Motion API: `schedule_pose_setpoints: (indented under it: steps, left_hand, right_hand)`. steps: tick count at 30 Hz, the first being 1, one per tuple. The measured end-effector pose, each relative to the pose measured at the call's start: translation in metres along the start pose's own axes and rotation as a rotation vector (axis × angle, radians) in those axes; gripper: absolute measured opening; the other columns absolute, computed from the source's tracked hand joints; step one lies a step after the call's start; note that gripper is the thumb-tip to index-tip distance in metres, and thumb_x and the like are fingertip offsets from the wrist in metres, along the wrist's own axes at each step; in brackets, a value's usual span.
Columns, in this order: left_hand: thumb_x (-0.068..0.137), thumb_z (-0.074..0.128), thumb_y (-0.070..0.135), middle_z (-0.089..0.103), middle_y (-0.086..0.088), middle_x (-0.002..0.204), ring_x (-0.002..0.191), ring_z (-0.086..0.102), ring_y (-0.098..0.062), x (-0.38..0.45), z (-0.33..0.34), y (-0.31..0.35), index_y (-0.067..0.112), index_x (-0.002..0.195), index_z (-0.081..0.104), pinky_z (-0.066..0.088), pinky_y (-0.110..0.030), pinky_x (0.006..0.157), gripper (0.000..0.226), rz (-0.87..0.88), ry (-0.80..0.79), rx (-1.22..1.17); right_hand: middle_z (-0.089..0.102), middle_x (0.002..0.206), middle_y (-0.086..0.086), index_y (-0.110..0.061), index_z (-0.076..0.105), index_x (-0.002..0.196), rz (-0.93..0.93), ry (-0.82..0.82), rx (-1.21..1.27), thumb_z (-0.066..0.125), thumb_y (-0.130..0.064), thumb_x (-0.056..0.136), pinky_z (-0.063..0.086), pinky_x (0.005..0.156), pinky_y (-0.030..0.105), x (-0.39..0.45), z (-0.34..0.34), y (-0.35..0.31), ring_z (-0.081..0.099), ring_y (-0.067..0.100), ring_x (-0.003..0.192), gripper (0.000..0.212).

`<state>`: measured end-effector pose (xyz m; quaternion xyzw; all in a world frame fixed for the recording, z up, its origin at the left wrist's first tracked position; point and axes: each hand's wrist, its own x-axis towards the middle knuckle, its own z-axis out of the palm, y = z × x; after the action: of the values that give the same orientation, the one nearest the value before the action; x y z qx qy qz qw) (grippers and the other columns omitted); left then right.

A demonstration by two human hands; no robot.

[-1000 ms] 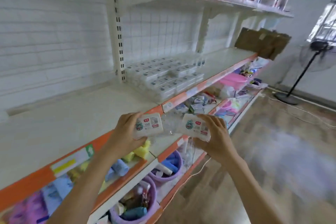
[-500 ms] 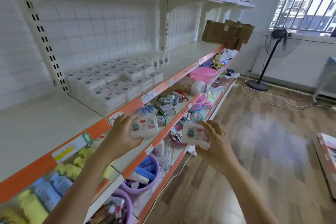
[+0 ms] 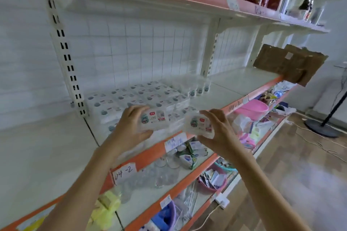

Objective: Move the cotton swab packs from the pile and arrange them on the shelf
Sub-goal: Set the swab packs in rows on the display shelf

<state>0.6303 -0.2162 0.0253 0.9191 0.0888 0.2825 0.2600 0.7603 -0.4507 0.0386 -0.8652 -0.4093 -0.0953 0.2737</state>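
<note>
A white wall rack with orange front edges fills the view. Its middle shelf [image 3: 234, 82] carries rows of cotton swab packs [image 3: 142, 97] laid flat in stacked layers against the wire grid back, with a few more standing upright at the right end of the block. Left of the slotted upright post [image 3: 65, 56] the shelf is bare white board. The top shelf [image 3: 169, 0] holds shiny red and gold wrapped goods. A torn piece of cardboard [image 3: 287, 63] leans at the far right end of the middle shelf. On the shelf below sit a pink basin [image 3: 253, 108], clear glasses [image 3: 161, 176] and small loose packets. A fan stand [image 3: 326, 125] is on the wooden floor at the right.

Both arms reach up in front of the stacked block. The left hand [image 3: 131, 127] has its grip closed around one swab pack [image 3: 155, 119], thumb beneath and fingers over the top edge, label facing the camera. The right hand [image 3: 219, 131] grips a second pack [image 3: 200, 124] the same way, tilted slightly. The two packs are just beside each other, level with the front of the block.
</note>
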Motion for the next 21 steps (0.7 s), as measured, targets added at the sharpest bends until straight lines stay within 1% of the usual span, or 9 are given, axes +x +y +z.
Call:
schedule_pose_setpoints:
  steps: [1, 3, 7, 9, 11, 13, 14, 17, 21]
  left_hand:
    - [0.076, 0.074, 0.022, 0.034, 0.0, 0.127, 0.12, 0.03, -0.01, 0.005, -0.01, -0.009, 0.012, 0.135, 0.039, 0.019, -0.014, 0.099, 0.069, -0.017, 0.024, 0.016]
    - [0.077, 0.073, 0.022, 0.029, 0.005, 0.12, 0.112, 0.028, -0.002, 0.005, -0.027, -0.023, 0.013, 0.135, 0.039, 0.016, -0.006, 0.093, 0.068, -0.069, 0.033, 0.063]
    - [0.074, 0.076, 0.021, 0.032, 0.005, 0.119, 0.116, 0.032, -0.006, -0.005, -0.046, -0.052, 0.01, 0.134, 0.041, 0.023, -0.017, 0.103, 0.071, -0.187, 0.059, 0.156]
    - [0.072, 0.077, 0.022, 0.035, 0.005, 0.119, 0.116, 0.035, -0.006, -0.012, -0.053, -0.059, 0.01, 0.133, 0.042, 0.026, -0.017, 0.102, 0.071, -0.26, 0.091, 0.149]
    - [0.067, 0.076, 0.038, 0.039, 0.006, 0.12, 0.112, 0.039, -0.003, -0.017, -0.056, -0.059, 0.013, 0.13, 0.044, 0.029, -0.013, 0.1, 0.075, -0.328, 0.123, 0.128]
    - [0.058, 0.064, 0.058, 0.043, 0.007, 0.118, 0.108, 0.042, -0.002, -0.02, -0.058, -0.057, 0.016, 0.127, 0.047, 0.029, -0.005, 0.094, 0.083, -0.371, 0.142, 0.116]
    - [0.056, 0.059, 0.063, 0.044, 0.008, 0.119, 0.109, 0.044, -0.003, -0.021, -0.057, -0.055, 0.017, 0.126, 0.048, 0.03, -0.006, 0.094, 0.084, -0.394, 0.138, 0.114]
    - [0.057, 0.056, 0.065, 0.044, 0.01, 0.122, 0.113, 0.045, -0.004, -0.02, -0.051, -0.051, 0.02, 0.126, 0.048, 0.033, -0.017, 0.099, 0.083, -0.448, 0.149, 0.131]
    - [0.06, 0.058, 0.062, 0.044, 0.014, 0.122, 0.114, 0.043, 0.001, -0.017, -0.04, -0.045, 0.026, 0.125, 0.048, 0.031, -0.009, 0.095, 0.075, -0.5, 0.164, 0.144]
  right_hand:
    - [0.036, 0.131, 0.006, -0.019, 0.042, 0.136, -0.045, -0.028, 0.026, 0.073, -0.019, 0.073, 0.041, 0.094, 0.027, 0.019, 0.003, -0.005, 0.044, 0.022, 0.115, 0.071]
    - [0.036, 0.131, 0.005, -0.02, 0.041, 0.136, -0.161, -0.103, 0.042, 0.072, -0.024, 0.075, 0.039, 0.097, 0.031, 0.055, 0.014, -0.018, 0.045, 0.022, 0.115, 0.07]
    - [0.042, 0.131, 0.001, -0.024, 0.04, 0.137, -0.364, -0.232, 0.014, 0.07, -0.036, 0.076, 0.033, 0.101, 0.039, 0.112, 0.049, -0.038, 0.04, 0.022, 0.12, 0.069]
    - [0.041, 0.133, -0.001, -0.025, 0.038, 0.138, -0.425, -0.288, 0.0, 0.068, -0.038, 0.078, 0.031, 0.103, 0.039, 0.131, 0.065, -0.042, 0.035, 0.021, 0.125, 0.069]
    - [0.038, 0.137, -0.003, -0.028, 0.035, 0.14, -0.499, -0.336, -0.021, 0.066, -0.04, 0.08, 0.027, 0.106, 0.037, 0.146, 0.078, -0.045, 0.029, 0.019, 0.129, 0.068]
    - [0.036, 0.139, -0.004, -0.029, 0.033, 0.14, -0.578, -0.37, -0.058, 0.064, -0.043, 0.081, 0.022, 0.107, 0.034, 0.158, 0.087, -0.046, 0.024, 0.018, 0.131, 0.068]
    - [0.035, 0.139, -0.004, -0.029, 0.032, 0.141, -0.608, -0.386, -0.074, 0.063, -0.044, 0.081, 0.02, 0.107, 0.033, 0.162, 0.091, -0.046, 0.023, 0.018, 0.132, 0.069]
    - [0.033, 0.141, -0.005, -0.029, 0.03, 0.142, -0.684, -0.426, -0.087, 0.06, -0.047, 0.082, 0.016, 0.11, 0.033, 0.175, 0.101, -0.041, 0.021, 0.017, 0.133, 0.069]
    - [0.038, 0.139, -0.006, -0.029, 0.031, 0.141, -0.775, -0.422, -0.048, 0.059, -0.048, 0.082, 0.017, 0.107, 0.029, 0.188, 0.107, -0.033, 0.024, 0.016, 0.131, 0.067]
